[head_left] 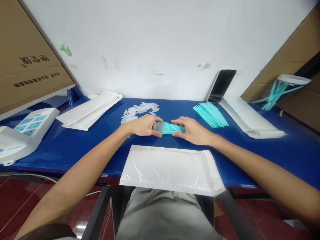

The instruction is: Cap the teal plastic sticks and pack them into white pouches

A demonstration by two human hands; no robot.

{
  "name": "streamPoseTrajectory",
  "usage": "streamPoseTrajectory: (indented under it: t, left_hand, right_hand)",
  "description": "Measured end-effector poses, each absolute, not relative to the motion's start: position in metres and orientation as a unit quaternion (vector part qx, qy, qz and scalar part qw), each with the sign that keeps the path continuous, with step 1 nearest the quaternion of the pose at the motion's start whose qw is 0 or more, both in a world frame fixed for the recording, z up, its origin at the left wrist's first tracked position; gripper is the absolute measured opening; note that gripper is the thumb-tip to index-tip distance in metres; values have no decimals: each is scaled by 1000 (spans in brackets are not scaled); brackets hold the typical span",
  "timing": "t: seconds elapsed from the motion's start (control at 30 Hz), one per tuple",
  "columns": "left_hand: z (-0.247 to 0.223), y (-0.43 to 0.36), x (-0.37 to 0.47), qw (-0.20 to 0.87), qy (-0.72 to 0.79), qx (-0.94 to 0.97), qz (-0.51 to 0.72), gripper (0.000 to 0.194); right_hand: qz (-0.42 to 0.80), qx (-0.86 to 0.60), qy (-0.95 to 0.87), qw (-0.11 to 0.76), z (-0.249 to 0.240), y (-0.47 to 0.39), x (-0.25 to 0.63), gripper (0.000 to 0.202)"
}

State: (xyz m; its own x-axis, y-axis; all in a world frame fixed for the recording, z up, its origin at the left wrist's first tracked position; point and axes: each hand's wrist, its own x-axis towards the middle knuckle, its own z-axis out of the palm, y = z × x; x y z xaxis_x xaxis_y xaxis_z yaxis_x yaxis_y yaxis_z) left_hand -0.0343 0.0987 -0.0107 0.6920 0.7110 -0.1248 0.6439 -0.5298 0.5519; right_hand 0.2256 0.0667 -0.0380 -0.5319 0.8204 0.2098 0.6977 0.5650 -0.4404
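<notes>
Blue table [62,143]: one turquoise stick bundle [172,128], left hand [147,126] gripping its clear end, right hand [194,131] its turquoise end; uneven pinching could splay it.

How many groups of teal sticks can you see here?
3: a bundle held between the left hand and right hand, a pile on the table beyond the right hand, and loose sticks in the jar at far right. More may be hidden.

head | worn on head | facing forward, down | blue table [72,143] near
</notes>
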Motion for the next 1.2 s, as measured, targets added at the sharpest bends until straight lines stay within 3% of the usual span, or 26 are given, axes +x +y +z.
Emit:
streamPoseTrajectory:
  t: [0.17,0.37,0.77,1.2]
  left_hand:
    - [-13,100,-35,276,377,882,63,78]
    - [-10,98,-33,226,337,910,81,45]
    - [-22,106,-38,200,317,921,109,51]
    - [-41,95,-19,164,341,919,111,38]
  right_hand:
    - [159,-427,-867,201,-35,66,226,40]
    - [175,-423,-866,202,-34,69,227,24]
    - [168,-406,-872,216,-35,68,229,26]
    - [157,-411,-869,227,-42,73,234,27]
